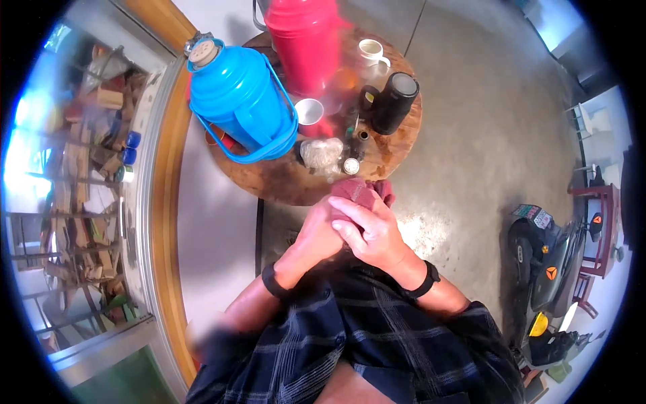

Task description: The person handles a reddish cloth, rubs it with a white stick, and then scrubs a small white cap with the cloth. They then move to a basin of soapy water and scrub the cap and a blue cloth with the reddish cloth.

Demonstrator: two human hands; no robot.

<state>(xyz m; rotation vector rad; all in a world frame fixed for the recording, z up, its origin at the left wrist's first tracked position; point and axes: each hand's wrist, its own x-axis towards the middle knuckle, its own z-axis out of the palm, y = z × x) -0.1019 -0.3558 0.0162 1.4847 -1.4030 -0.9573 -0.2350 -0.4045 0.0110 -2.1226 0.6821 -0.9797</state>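
Note:
A dusty-red cloth is bunched between my two hands, just in front of the round table's near edge. My left hand grips it from the left side, its fingers mostly hidden. Over the cloth's near side, my right hand is closed, with the fingers overlapping toward the left. Whether anything is wrapped inside the cloth cannot be seen. Nearest beyond it on the table are a small container with a pale round top and a crumpled clear plastic bag.
On the round wooden table stand a blue thermos flask, a red thermos flask, a white cup, a white mug and a black canister. A scooter is parked at right. Window bars and stacked wood lie left.

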